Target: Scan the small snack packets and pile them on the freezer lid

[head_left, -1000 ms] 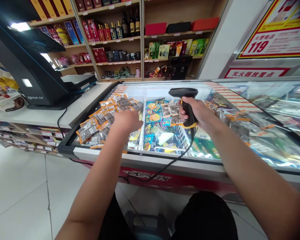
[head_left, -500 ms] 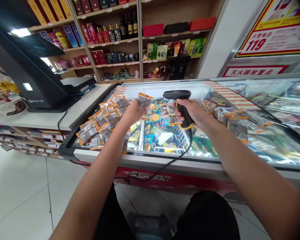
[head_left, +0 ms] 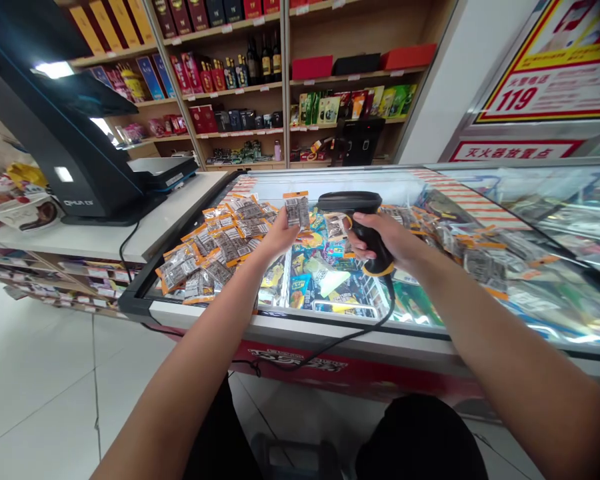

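My left hand (head_left: pixel 280 235) is closed on a small snack packet (head_left: pixel 297 209) with orange ends and a printed label, held up above the freezer's glass top. Wrapped round the grip of a black and yellow barcode scanner (head_left: pixel 351 201), my right hand (head_left: pixel 380 237) holds it with the head pointing left, a short gap from the packet. A cable runs from the scanner's base over the freezer's front edge. To the left of my left hand lies a heap of similar packets (head_left: pixel 220 240). More such packets (head_left: pixel 480 257) lie to the right, beyond my right hand.
Under the glass of the chest freezer (head_left: pixel 340 327), colourful bags sit in a wire basket. At the left, a counter (head_left: pixel 165 220) bears a black checkout machine (head_left: pixel 75 160) and a bowl (head_left: pixel 25 212). Stocked shelves (head_left: pixel 235 90) stand behind.
My left hand has moved slightly right and turned the packet more upright, its label facing me. The scanner has shifted a little lower in view. The whole view has tilted slightly up.
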